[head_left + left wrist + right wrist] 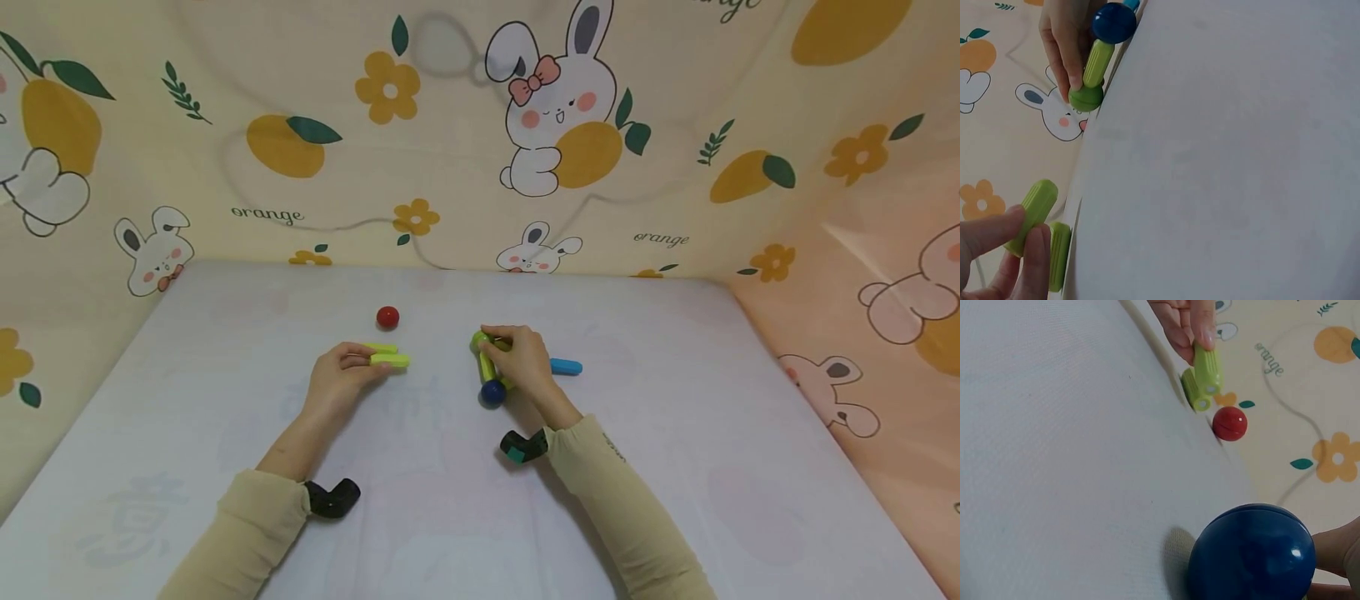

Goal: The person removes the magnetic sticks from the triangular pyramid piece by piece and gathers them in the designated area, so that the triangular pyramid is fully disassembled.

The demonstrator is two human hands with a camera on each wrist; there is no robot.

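Observation:
My left hand (337, 377) pinches a lime-green ribbed rod (391, 361) between thumb and fingers. A second lime-green rod (1059, 256) lies right beside it on the table. My right hand (522, 360) grips a green ball (1086, 98) at the far end of a joined piece. From that ball a lime-green rod (487, 367) runs to a dark blue ball (492, 393) at the near end. More green shows under the right hand, partly hidden by the fingers. In the right wrist view, the blue ball covers most of this piece.
A red ball (387, 317) sits on the white table (450, 517) behind the left hand's rods. Sticking out to the right of my right hand is a blue rod (566, 367). A patterned cloth (330, 192) stands along the table's back and sides.

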